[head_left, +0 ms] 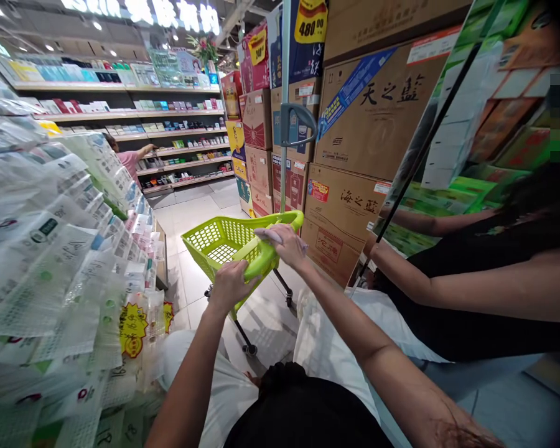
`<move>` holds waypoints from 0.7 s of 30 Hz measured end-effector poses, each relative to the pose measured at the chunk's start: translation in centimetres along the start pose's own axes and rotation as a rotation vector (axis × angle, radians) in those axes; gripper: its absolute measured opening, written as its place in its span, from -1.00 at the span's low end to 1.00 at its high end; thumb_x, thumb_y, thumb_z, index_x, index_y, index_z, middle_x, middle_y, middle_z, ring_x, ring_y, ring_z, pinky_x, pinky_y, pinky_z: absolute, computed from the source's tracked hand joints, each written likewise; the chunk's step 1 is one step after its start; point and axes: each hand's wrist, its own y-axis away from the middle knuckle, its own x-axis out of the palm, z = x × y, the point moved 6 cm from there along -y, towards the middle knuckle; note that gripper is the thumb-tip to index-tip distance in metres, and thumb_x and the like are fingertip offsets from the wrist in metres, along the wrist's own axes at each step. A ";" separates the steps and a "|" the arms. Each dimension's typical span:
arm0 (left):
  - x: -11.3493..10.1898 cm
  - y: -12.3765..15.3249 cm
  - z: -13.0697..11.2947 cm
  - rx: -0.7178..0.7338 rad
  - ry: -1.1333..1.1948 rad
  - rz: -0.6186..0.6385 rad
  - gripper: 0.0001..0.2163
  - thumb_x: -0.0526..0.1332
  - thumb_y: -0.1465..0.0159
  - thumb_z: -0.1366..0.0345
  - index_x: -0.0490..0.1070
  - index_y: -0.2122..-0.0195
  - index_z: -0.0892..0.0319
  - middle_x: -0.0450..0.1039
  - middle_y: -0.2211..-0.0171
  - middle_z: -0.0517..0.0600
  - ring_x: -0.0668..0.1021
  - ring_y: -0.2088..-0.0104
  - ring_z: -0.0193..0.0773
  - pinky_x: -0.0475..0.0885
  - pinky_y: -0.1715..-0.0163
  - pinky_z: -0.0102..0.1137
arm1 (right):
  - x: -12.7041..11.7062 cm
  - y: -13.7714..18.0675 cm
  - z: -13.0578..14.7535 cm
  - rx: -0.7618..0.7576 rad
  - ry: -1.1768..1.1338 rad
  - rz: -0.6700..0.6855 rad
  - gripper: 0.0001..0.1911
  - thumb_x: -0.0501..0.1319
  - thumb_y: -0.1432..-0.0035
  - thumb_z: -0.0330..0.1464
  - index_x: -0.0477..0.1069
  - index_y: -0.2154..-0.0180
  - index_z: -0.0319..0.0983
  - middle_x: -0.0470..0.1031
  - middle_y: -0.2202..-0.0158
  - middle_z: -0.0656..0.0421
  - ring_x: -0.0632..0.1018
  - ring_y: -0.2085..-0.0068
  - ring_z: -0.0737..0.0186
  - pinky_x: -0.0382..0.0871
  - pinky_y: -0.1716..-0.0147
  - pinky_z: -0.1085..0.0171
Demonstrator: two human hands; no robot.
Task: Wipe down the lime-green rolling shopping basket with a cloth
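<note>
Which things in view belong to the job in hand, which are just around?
In use:
- green cart
- left hand, on its handle
- right hand, holding a pale purple item

Just around:
- cardboard boxes
- wrapped packages
- stocked shelves

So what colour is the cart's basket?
The basket is bright lime green, seen best in the head view.

The trolley (246,250) is lime green, its basket walls patterned with rows of holes, its wheels (249,350) black. A thin item (267,234) at the handlebar is pale lilac. The carton (373,127) is brown, a blue band (352,93) slanting over its upper left corner. The packets (32,274) are whitish with green marks; their starburst tag (133,330) is yellow edged in red. The floor tiles (167,215) are pale.
</note>
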 end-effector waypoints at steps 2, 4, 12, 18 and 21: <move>-0.4 0.6 0.8 0.097 0.132 -0.026 -0.81 0.35 -0.22 0.13 0.48 0.23 0.08 0.61 0.29 0.03 0.66 0.20 -0.07 0.54 0.04 -0.21 | -0.8 -2.4 -1.9 0.096 0.079 0.042 -0.71 0.16 -0.25 -0.38 0.62 0.10 -0.15 0.62 0.04 0.10 0.48 -0.10 0.00 0.35 -0.19 0.00; -0.4 1.2 1.9 0.108 0.201 -0.078 -0.72 0.39 -0.20 0.09 0.47 0.14 0.08 0.59 0.30 -0.01 0.65 0.21 -0.10 0.50 -0.09 -0.15 | -1.2 -4.6 -3.2 0.200 0.151 0.101 -0.74 0.19 -0.23 -0.37 0.63 0.12 -0.17 0.64 0.14 0.09 0.54 0.03 0.01 0.43 -0.05 0.06; 1.0 3.0 4.0 -0.107 0.327 -0.269 -0.10 0.36 -0.16 0.33 -0.10 -0.45 0.09 0.53 0.19 -0.02 0.61 0.03 -0.07 0.47 -0.14 -0.09 | 2.0 -4.8 2.8 -0.285 0.201 0.603 -0.80 0.19 -0.29 -0.37 0.61 0.24 -0.20 0.62 0.25 0.15 0.58 0.19 0.19 0.38 0.14 0.28; 1.4 3.7 4.6 -0.181 0.387 -0.324 -0.05 0.35 -0.11 0.35 -0.17 -0.45 0.13 0.47 0.15 0.03 0.51 -0.20 0.05 0.42 -0.20 -0.03 | 3.0 -2.2 6.7 -0.472 0.200 0.732 -0.81 0.18 -0.23 -0.43 0.59 0.26 -0.22 0.61 0.23 0.11 0.56 0.13 0.15 0.37 0.06 0.24; 1.5 4.0 4.9 -0.177 0.374 -0.332 -0.06 0.34 -0.12 0.34 -0.19 -0.45 0.16 0.45 0.16 0.03 0.49 -0.22 0.06 0.40 -0.21 -0.02 | 3.6 -1.3 8.0 -0.482 0.227 0.810 -0.83 0.21 -0.22 -0.39 0.59 0.32 -0.23 0.59 0.30 0.12 0.55 0.23 0.17 0.37 0.11 0.24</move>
